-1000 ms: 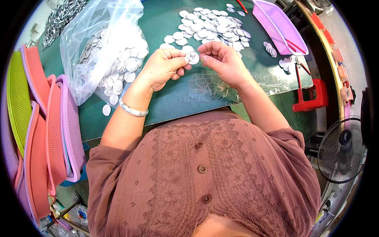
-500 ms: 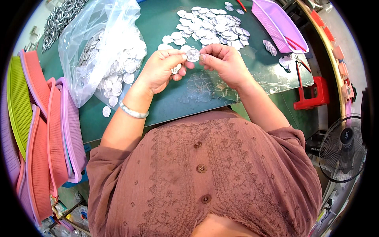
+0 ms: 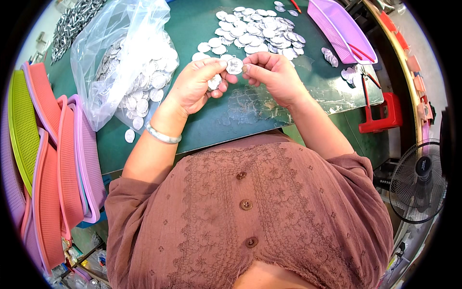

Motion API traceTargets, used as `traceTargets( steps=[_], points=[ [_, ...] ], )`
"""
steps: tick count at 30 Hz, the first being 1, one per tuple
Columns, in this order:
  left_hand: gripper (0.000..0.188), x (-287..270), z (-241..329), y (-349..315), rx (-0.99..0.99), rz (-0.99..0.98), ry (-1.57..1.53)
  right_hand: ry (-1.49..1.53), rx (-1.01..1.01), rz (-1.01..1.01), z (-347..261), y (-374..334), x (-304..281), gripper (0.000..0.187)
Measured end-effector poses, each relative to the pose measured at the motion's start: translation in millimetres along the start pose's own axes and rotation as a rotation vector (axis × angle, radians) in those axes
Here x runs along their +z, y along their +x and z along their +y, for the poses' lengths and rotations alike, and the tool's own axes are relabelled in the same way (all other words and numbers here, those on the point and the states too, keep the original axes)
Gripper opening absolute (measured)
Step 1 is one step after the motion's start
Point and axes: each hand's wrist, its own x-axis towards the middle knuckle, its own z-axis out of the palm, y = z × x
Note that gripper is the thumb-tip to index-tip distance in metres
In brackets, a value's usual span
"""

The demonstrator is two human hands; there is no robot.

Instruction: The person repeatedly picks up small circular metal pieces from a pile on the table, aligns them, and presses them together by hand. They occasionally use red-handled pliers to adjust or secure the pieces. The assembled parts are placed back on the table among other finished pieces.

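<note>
Compared with a second ago, the right hand point(image 3: 270, 77) has closed in on the silver disc point(image 3: 234, 66), which now shows a different raised design, and a second disc point(image 3: 214, 82) has come into view in the left hand point(image 3: 191, 84). The silver disc is round and flat, so it has no long axis; it is held up on edge, slightly tilted, its broad decorated face turned back toward the wearer. The design is too small to make out. The disc is between the two hands, above the green table point(image 3: 202, 130): the left thumb and fingers pinch its left edge, while the right thumb and forefinger pinch its right edge, the other right fingers curled in. The second disc is lower, tucked between the left thumb and the curled left fingers. Just beyond the hands lies a loose pile of similar discs point(image 3: 264, 31). Left of the left hand is a clear plastic bag point(image 3: 85, 72) with many more in it; at the far right of the table is a lilac basket point(image 3: 327, 31).
</note>
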Motion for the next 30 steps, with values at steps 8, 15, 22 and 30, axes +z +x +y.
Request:
traceTargets(
  steps=[8, 15, 22, 30],
  points=[
    [0.021, -0.3, -8.2, 3.4, -0.009, -0.001, -0.07, -0.254, -0.232, 0.005, -0.1, -5.0, 16.2, 0.011],
    [0.028, -1.0, -6.0, 2.0, -0.091, -0.057, -0.23, -0.349, -0.328, 0.007, -3.4, -8.6, 21.4, 0.012],
    [0.043, -6.4, -2.2, 3.3, -0.151, -0.189, -0.433, -0.271, -0.331, 0.05, -5.8, -8.9, 11.2, 0.013],
    [0.042, -11.9, -5.1, 2.8, -0.235, -0.275, -0.434, -0.398, -0.353, 0.054, 4.5, 2.0, 13.9, 0.013]
  ],
)
